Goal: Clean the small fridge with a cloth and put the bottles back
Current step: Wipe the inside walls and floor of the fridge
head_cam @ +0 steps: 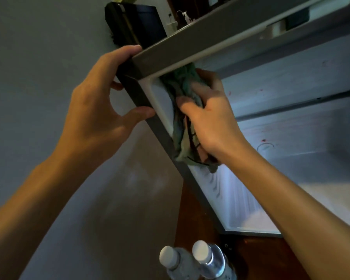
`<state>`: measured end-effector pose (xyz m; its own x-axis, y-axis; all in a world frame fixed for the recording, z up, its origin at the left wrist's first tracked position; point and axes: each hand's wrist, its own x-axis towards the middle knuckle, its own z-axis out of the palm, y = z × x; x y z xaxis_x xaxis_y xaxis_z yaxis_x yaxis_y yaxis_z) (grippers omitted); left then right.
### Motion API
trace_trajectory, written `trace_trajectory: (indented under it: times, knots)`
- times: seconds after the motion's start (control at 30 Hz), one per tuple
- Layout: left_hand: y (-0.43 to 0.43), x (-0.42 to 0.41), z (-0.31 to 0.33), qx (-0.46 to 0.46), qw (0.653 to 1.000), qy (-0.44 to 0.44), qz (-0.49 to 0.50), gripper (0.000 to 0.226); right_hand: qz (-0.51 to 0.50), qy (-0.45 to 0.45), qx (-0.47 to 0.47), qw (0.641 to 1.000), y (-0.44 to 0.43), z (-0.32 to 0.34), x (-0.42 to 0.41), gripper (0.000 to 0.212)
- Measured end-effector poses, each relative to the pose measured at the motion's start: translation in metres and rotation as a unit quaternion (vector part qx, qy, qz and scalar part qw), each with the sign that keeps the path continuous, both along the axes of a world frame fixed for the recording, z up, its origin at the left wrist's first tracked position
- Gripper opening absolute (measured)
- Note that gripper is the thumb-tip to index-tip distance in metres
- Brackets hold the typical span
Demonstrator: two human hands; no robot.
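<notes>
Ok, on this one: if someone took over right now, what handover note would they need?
Left hand: grips the top left corner of the open fridge.
Right hand: holds the bunched green cloth against the inner left wall, just inside the white seal.
Bottles: two, capped, standing outside below the fridge.
Done: visible interior is emptied.
Left: reddish spots on the back wall need wiping, then the bottles go back.
</notes>
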<state>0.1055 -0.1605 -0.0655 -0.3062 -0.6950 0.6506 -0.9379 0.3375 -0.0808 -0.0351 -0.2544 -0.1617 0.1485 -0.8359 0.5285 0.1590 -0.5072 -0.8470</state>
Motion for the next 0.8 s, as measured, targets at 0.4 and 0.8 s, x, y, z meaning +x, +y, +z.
trace_trajectory:
  times: [0.4, 0.8]
  knots:
    - [-0.004, 0.004, -0.002, 0.001, 1.0, 0.021, -0.012, 0.075, 0.0, -0.053, -0.056, 0.997, 0.004, -0.021, 0.01, 0.039]
    - [0.003, -0.005, -0.002, 0.001, 1.0, 0.017, 0.024, 0.079, -0.021, -0.014, 0.074, 0.997, 0.029, -0.048, 0.008, 0.034]
